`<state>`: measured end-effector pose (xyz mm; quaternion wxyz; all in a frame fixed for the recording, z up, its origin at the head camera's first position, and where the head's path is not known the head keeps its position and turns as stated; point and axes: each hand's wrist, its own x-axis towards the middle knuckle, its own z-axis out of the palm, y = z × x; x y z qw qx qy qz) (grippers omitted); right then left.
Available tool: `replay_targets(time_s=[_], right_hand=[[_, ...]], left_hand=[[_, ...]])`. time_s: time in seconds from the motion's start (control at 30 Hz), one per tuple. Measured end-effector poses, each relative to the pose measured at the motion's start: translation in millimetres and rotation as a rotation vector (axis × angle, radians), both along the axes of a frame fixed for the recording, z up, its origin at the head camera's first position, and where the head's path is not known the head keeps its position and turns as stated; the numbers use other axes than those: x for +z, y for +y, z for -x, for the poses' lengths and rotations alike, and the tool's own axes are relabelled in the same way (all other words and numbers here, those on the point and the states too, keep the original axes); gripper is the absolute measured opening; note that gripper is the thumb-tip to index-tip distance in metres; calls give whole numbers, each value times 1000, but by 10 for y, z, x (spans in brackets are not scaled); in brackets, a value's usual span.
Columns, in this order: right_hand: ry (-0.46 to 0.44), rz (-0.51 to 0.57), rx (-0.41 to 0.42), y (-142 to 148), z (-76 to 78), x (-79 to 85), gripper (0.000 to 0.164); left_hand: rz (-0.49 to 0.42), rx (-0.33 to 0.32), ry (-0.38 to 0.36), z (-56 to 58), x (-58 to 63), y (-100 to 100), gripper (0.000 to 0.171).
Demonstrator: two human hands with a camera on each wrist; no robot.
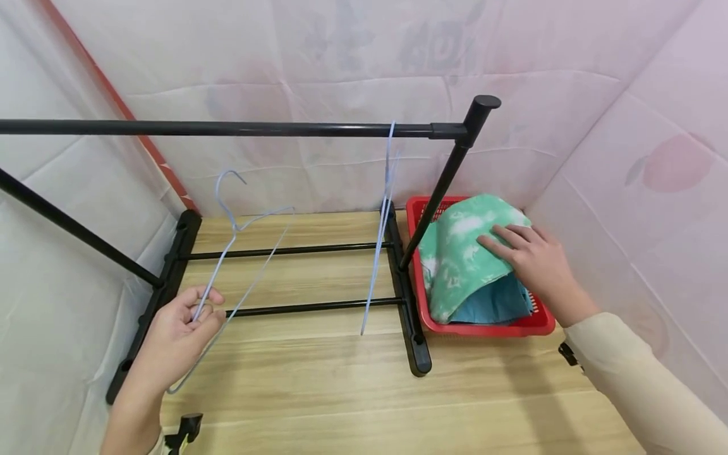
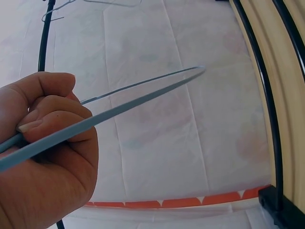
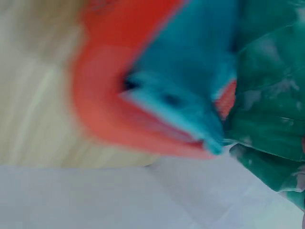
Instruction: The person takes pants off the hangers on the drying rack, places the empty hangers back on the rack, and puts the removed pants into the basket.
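My left hand [image 1: 182, 335] grips a light-blue wire hanger [image 1: 224, 253] by its side, its hook upward and below the rack's top bar. Curled fingers show around the wire in the left wrist view. A second blue hanger [image 1: 378, 253] hangs on the rack's top bar [image 1: 273, 129]. My right hand [image 1: 534, 259] rests on a green-and-white tie-dye cloth [image 1: 469, 243], its fingers spread over the top. A blue cloth [image 1: 491, 302] shows beneath it, inside a red basket [image 1: 472, 329]. The right wrist view is blurred.
The black rack's right upright [image 1: 438, 196] rises beside the basket. Its feet [image 1: 418, 354] and two lower rods [image 1: 318, 308] stand on the wood-grain surface [image 1: 307, 385]. White printed sheets [image 1: 352, 57] enclose the back and sides.
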<state>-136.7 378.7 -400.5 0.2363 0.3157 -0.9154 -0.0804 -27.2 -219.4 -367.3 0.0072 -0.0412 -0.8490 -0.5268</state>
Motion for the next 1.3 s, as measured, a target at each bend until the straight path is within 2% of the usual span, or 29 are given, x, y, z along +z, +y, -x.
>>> replay_targets(time_s=[0.1,0.3,0.43,0.57,0.73,0.8,0.87,0.97,1.03,1.1,1.2,1.23,1.3], right_hand=[[-25,-47,-15,148,-73,-99,69],[-164,-220,-79,390,-220,-334,75],[-234,-244,-126,402,-229,-448,70],[-300,-153,-222,326,-221,-437,62],[-351,83,-383,193,-212,-336,54],[-384,91,-406,155,-209,-312,53],[-427,13,-401,139,-199,-305,50],[-475,-153,-340,127,-171,-298,51],[-554,-197,-314,110,-157,-256,57],[-700,-137,-290,59,-154,-176,66],[-897,73,-250,-91,-152,-80,73],[-929,146,-233,-160,-152,-76,75],[-911,248,-191,-299,-154,-122,73]], left_hand=[[5,-4,-6,20,-12,11,13],[1,-29,-8,79,-23,62,13],[20,-28,5,67,-20,66,13],[34,-16,20,48,-23,53,13],[22,-16,9,33,-20,44,12],[14,-14,2,25,-18,39,12],[17,-9,1,26,-19,36,13],[18,-7,10,29,-14,32,14],[19,-8,19,34,-12,36,14],[16,-15,23,40,-10,43,13],[27,-17,24,45,-12,48,12],[29,-17,23,48,-12,48,12],[33,-19,21,52,-12,50,12]])
